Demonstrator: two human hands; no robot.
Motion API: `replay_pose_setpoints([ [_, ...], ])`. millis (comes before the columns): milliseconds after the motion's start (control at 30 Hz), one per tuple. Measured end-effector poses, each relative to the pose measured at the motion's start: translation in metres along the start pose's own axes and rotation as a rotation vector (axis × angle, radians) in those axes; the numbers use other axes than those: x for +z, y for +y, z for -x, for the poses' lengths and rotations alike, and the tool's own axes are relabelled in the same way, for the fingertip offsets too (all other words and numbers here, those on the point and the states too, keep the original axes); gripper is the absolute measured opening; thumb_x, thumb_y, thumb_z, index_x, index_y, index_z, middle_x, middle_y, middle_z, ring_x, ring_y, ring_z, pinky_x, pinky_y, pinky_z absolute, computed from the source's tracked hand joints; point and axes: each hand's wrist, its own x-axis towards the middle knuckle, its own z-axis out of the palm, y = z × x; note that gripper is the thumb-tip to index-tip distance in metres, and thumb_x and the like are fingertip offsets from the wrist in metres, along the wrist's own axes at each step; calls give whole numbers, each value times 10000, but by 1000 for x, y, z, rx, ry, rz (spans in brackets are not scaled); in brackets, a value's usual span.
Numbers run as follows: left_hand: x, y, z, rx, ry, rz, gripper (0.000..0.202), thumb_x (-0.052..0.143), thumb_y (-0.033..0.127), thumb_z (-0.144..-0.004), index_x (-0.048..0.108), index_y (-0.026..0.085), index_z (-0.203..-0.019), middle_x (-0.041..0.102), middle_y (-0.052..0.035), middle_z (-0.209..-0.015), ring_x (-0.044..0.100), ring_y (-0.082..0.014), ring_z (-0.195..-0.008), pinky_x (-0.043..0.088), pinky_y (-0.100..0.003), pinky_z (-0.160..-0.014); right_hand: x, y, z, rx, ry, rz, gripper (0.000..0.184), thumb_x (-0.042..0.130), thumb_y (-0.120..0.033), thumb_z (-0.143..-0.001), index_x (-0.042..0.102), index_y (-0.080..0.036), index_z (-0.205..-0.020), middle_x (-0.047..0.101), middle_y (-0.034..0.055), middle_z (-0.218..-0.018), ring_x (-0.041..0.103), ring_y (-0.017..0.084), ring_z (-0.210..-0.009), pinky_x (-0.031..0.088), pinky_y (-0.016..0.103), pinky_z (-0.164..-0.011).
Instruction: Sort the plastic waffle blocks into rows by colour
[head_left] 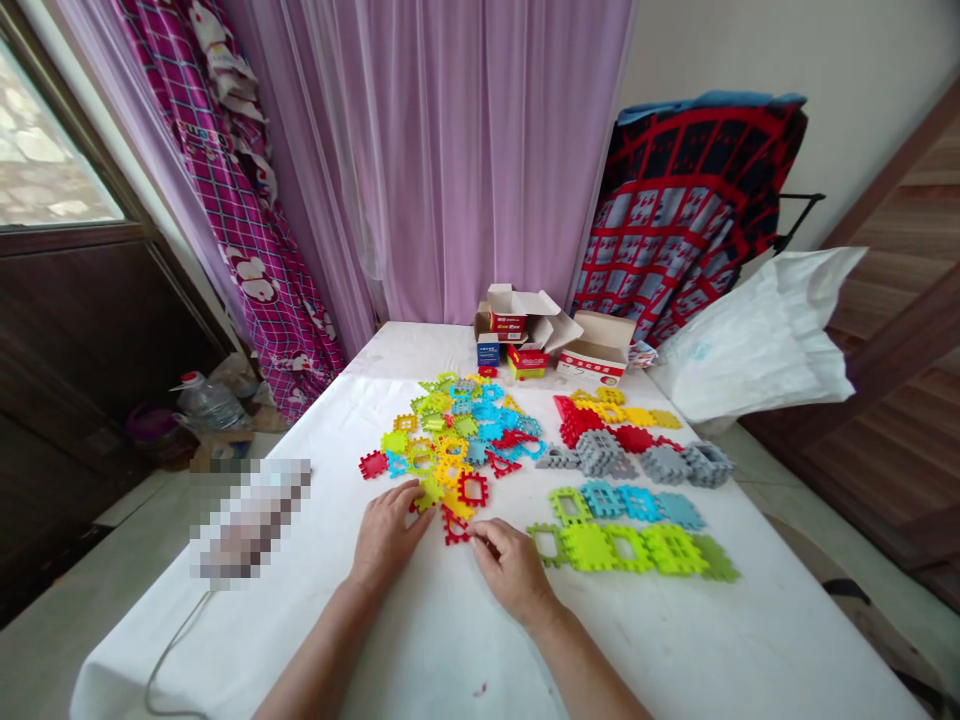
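Purple curtain [487,150], open boxes [596,365], white bag [757,335]

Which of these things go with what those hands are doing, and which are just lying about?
Seemingly in use:
mixed pile of plastic pieces, at the left hand
red piece, at the right hand
colour-grouped pieces, to the right

Apparently lying about:
open cardboard boxes
white bag
plastic bottle, off the table

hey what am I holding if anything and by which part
It's unclear: your right hand is at the right edge of a red piece, perhaps pinching it. Your left hand shows no clear hold.
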Motion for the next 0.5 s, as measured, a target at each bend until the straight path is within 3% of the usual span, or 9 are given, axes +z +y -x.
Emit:
replay_pose_setpoints([
  [133,1,-8,-2,-105,42,177,262,562,427,-824,696,249,-962,735,-52,-1062,689,-210,-935,518,-348,-853,0,0,1,7,-13,10,214,477,-199,-847,682,-210,-910,709,49,-852,664,181,-786,516,298,-738],
  [300,-4,-5,-8,-364,253,467,387,539,555,-793,692,201,-818,713,-37,-797,656,-173,-732,515,-275,-651,2,2,1,6,-18,25,223,465,-204,-852,669,-197,-941,697,54,-841,654,183,-786,515,311,-737],
  [400,-6,12,-9,-518,154,723,501,564,653,-731,667,168,-801,600,19,-559,533,-110,-472,431,-227,-468,5,2,3,47,12,-9,306,504,-216,-828,604,-194,-1116,675,43,-871,620,146,-665,522,287,-663],
  [500,-2,33,-7,-616,-15,933,553,625,694,-640,631,152,-746,508,57,-452,409,-68,-369,319,-194,-393,4,-2,4,69,66,-30,579,595,-242,-777,432,-235,-1333,643,49,-1023,575,114,-600,537,286,-648],
])
